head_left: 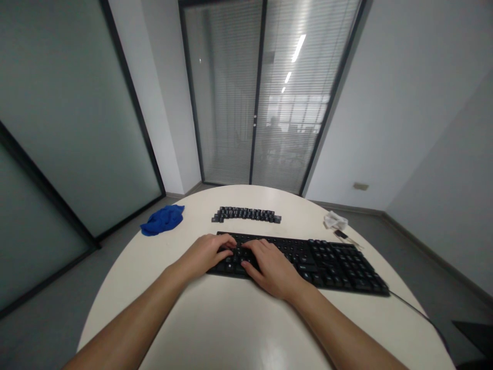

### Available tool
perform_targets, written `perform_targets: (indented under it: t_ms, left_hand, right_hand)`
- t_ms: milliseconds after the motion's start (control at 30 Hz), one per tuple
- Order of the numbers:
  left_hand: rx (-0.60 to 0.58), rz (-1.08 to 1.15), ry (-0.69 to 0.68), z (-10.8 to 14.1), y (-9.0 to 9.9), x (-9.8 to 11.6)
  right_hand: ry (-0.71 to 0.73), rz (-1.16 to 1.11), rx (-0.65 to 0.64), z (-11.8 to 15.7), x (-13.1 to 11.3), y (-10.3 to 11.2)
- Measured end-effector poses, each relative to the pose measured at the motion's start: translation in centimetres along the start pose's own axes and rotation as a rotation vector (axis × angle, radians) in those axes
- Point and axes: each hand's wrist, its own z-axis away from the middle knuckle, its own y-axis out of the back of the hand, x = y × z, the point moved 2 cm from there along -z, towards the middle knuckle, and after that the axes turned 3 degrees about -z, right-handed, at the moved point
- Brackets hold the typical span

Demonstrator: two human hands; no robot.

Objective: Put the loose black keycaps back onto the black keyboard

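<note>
A black keyboard (331,267) lies across the round table; keycaps are off over much of its left and middle part. My left hand (210,252) rests at its left end, fingers curled over the keys, thumb and fingertips close together. Beside it, my right hand (269,264) reaches over the left-middle part, fingertips on or just above the keys, thumb apart from the fingers. Whether either hand pinches a keycap is too small to make out. Behind the keyboard, loose black keycaps (246,214) stand in rows.
A crumpled blue cloth (163,220) lies at the table's left edge. At the right are a white crumpled tissue (336,220), a small black-headed tool or brush (341,234) and thin sticks. The keyboard's cable (418,312) runs over the right edge of the table (215,329).
</note>
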Motion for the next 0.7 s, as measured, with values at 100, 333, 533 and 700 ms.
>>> perform_targets:
  t_ms: [100, 333, 533, 700]
  left_hand:
    - [-0.005, 0.004, 0.002, -0.03, -0.08, 0.05]
    - [0.011, 0.031, 0.014, -0.09, -0.01, 0.46]
    - [0.017, -0.008, 0.055, -0.09, 0.10, 0.72]
    - [0.015, 0.051, 0.089, -0.10, 0.04, 0.44]
  right_hand:
    - [0.002, 0.001, -0.007, -0.04, -0.05, 0.05]
    - [0.007, 0.003, -0.013, -0.08, -0.19, 0.20]
    - [0.058, 0.028, -0.044, -0.15, -0.26, 0.19]
    - [0.075, 0.040, -0.057, -0.18, -0.20, 0.20]
